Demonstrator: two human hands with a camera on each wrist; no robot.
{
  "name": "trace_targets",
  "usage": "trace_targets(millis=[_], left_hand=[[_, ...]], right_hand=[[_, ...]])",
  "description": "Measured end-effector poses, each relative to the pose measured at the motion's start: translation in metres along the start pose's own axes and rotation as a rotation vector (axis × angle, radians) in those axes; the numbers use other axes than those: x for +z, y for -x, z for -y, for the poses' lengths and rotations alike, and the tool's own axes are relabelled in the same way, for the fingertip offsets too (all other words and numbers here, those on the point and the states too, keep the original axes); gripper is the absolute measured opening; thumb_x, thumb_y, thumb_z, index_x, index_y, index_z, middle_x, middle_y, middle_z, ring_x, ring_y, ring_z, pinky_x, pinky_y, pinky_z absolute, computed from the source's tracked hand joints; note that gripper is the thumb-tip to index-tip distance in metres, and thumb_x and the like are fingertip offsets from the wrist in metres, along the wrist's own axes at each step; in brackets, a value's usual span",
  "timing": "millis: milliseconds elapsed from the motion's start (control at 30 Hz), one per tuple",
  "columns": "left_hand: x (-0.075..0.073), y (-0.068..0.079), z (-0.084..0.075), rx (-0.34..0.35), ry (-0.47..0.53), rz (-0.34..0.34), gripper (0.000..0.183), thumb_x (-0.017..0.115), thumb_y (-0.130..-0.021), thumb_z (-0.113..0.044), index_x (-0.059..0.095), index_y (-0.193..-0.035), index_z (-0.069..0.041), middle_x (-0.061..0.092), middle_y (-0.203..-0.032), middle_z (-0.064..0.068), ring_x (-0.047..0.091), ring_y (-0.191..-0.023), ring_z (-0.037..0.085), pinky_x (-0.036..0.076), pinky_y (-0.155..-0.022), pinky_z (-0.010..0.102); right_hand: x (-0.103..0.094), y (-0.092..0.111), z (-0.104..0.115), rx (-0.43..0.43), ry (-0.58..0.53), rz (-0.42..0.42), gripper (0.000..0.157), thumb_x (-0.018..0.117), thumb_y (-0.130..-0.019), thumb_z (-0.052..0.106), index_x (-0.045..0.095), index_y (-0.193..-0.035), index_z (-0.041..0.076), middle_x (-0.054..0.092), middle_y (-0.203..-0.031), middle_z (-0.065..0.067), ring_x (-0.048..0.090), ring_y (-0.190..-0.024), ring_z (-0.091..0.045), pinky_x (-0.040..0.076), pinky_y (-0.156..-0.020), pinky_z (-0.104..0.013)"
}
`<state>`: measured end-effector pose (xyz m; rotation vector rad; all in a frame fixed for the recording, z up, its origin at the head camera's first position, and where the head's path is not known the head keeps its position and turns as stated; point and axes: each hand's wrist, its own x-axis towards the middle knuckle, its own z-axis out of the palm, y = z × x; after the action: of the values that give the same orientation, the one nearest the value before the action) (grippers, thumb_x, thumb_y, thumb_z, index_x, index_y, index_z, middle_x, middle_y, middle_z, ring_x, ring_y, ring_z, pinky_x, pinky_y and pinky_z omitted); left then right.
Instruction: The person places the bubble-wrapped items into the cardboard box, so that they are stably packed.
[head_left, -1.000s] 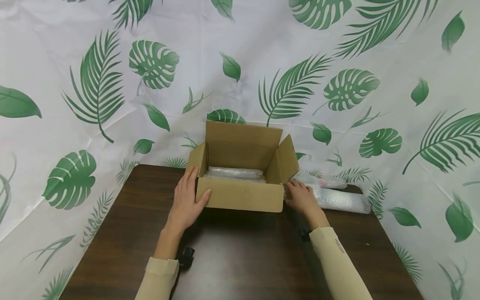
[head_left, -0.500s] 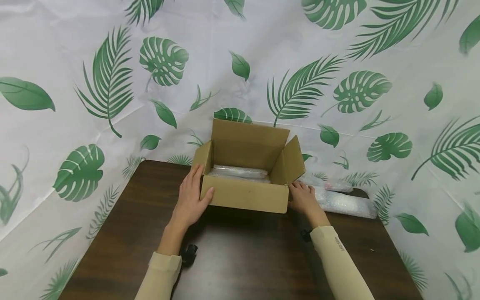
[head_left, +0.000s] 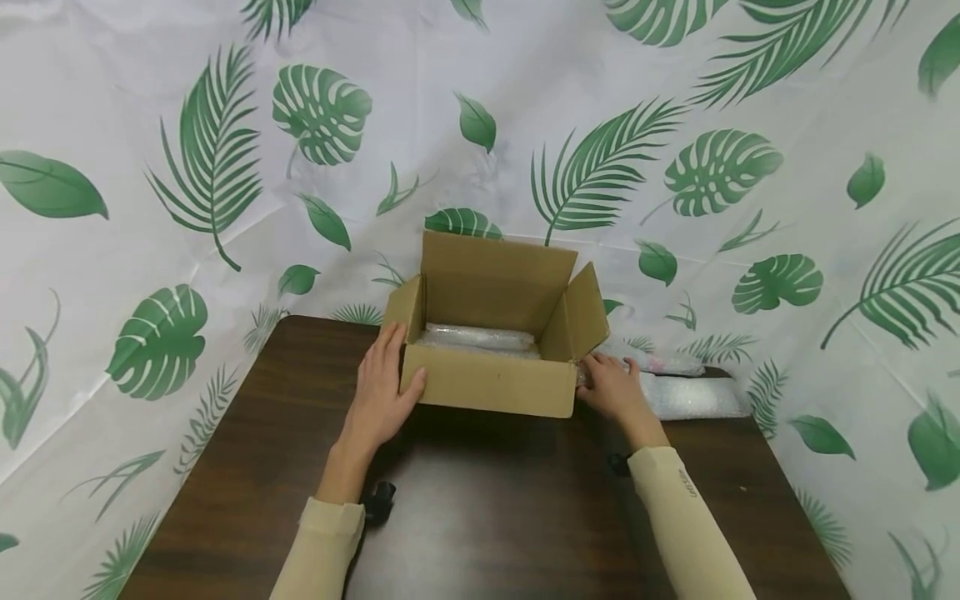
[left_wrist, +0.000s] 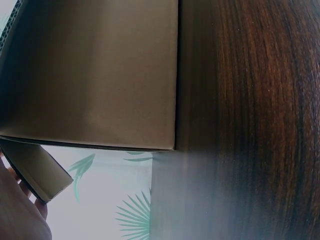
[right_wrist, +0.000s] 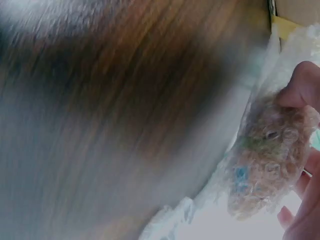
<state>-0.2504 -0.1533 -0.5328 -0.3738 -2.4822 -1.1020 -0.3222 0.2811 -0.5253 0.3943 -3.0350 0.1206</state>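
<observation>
An open cardboard box stands at the back of the dark wooden table, its flaps raised. My left hand holds its left side, the thumb at the front face and the fingers along the left flap. In the left wrist view, fingertips show past the edge of a flap. Inside the box lie bubble-wrapped packs. Beside the box's right front corner, my right hand grips a bubble-wrapped item between thumb and fingers. Brownish contents with a blue patch show through that wrap.
More bubble-wrapped packs lie right of the box: a long flat one and, behind it, a clear one with a pinkish patch. A leaf-print cloth hangs right behind the table.
The head view has shifted slightly. My right hand has turned a little beside the box and now grips the wrapped item there. My left hand stays on the box's left side.
</observation>
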Motion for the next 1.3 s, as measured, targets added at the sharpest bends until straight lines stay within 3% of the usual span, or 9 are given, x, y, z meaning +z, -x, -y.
trace_targets(millis=[167, 267, 367, 500, 667, 767, 900, 1000, 1300], left_hand=[[-0.002, -0.001, -0.001, -0.005, 0.006, -0.002, 0.081, 0.053, -0.107, -0.048, 0.019, -0.174, -0.017, 0.023, -0.178, 0.015, 0.028, -0.160, 0.043, 0.023, -0.126, 0.069], [-0.004, -0.002, -0.001, -0.009, 0.008, 0.001, 0.081, 0.053, -0.107, -0.048, 0.019, -0.174, -0.017, 0.022, -0.178, 0.015, 0.027, -0.160, 0.043, 0.022, -0.126, 0.069], [-0.004, -0.002, -0.002, -0.010, 0.006, 0.006, 0.081, 0.052, -0.108, -0.048, 0.019, -0.174, -0.016, 0.021, -0.179, 0.015, 0.027, -0.160, 0.043, 0.022, -0.126, 0.069], [-0.002, -0.001, -0.002, -0.012, 0.006, 0.014, 0.081, 0.052, -0.108, -0.048, 0.018, -0.174, -0.017, 0.020, -0.179, 0.015, 0.026, -0.161, 0.043, 0.022, -0.127, 0.069], [-0.003, -0.001, -0.002, -0.014, 0.009, 0.014, 0.081, 0.053, -0.107, -0.049, 0.018, -0.174, -0.018, 0.020, -0.179, 0.014, 0.026, -0.161, 0.043, 0.022, -0.127, 0.068], [-0.003, -0.002, -0.002, -0.013, 0.015, 0.014, 0.081, 0.052, -0.108, -0.049, 0.017, -0.174, -0.019, 0.020, -0.179, 0.014, 0.026, -0.161, 0.042, 0.021, -0.127, 0.068], [-0.004, -0.002, -0.002, -0.014, 0.022, 0.018, 0.081, 0.052, -0.108, -0.049, 0.017, -0.174, -0.019, 0.020, -0.179, 0.014, 0.025, -0.162, 0.042, 0.020, -0.127, 0.068], [-0.004, -0.002, -0.002, -0.019, 0.024, 0.022, 0.081, 0.052, -0.108, -0.049, 0.017, -0.174, -0.019, 0.020, -0.179, 0.014, 0.025, -0.162, 0.042, 0.020, -0.128, 0.068], [-0.006, -0.003, -0.003, -0.027, 0.016, 0.027, 0.081, 0.052, -0.107, -0.049, 0.018, -0.174, -0.018, 0.020, -0.179, 0.014, 0.025, -0.162, 0.042, 0.020, -0.128, 0.067]], right_hand=[[-0.011, -0.002, -0.008, 0.006, -0.043, -0.059, 0.050, 0.076, -0.094, 0.027, 0.062, -0.139, 0.008, 0.067, -0.132, -0.021, 0.062, -0.124, -0.045, 0.030, -0.114, -0.076], [-0.019, -0.003, -0.014, 0.026, -0.127, -0.090, 0.049, 0.075, -0.096, 0.027, 0.061, -0.139, 0.008, 0.068, -0.116, -0.018, 0.066, -0.108, -0.041, 0.044, -0.099, -0.070], [-0.028, -0.002, -0.019, 0.076, -0.224, -0.083, 0.053, 0.072, -0.099, 0.027, 0.057, -0.146, 0.006, 0.067, -0.108, -0.017, 0.064, -0.097, -0.037, 0.050, -0.086, -0.062], [-0.044, 0.004, -0.020, 0.146, -0.346, -0.045, 0.063, 0.066, -0.105, 0.027, 0.045, -0.161, 0.005, 0.065, -0.117, -0.019, 0.062, -0.099, -0.035, 0.050, -0.087, -0.057], [-0.065, 0.007, -0.018, 0.140, -0.449, -0.078, 0.066, 0.061, -0.107, 0.025, 0.039, -0.165, 0.005, 0.059, -0.116, -0.023, 0.057, -0.088, -0.034, 0.046, -0.080, -0.050], [-0.073, 0.009, -0.019, 0.133, -0.504, -0.126, 0.067, 0.059, -0.107, 0.025, 0.037, -0.165, 0.003, 0.059, -0.130, -0.032, 0.057, -0.096, -0.039, 0.046, -0.082, -0.053], [-0.080, 0.010, -0.022, 0.110, -0.599, -0.218, 0.061, 0.061, -0.106, 0.020, 0.043, -0.161, 0.002, 0.054, -0.151, -0.032, 0.058, -0.127, -0.046, 0.049, -0.096, -0.058], [-0.087, 0.011, -0.022, 0.097, -0.633, -0.279, 0.055, 0.062, -0.105, 0.018, 0.049, -0.157, 0.004, 0.058, -0.147, -0.028, 0.057, -0.136, -0.047, 0.051, -0.097, -0.052], [-0.128, 0.019, -0.007, 0.112, -0.615, -0.377, 0.045, 0.063, -0.105, 0.025, 0.056, -0.146, 0.009, 0.062, -0.135, -0.018, 0.059, -0.132, -0.038, 0.046, -0.088, -0.032]])
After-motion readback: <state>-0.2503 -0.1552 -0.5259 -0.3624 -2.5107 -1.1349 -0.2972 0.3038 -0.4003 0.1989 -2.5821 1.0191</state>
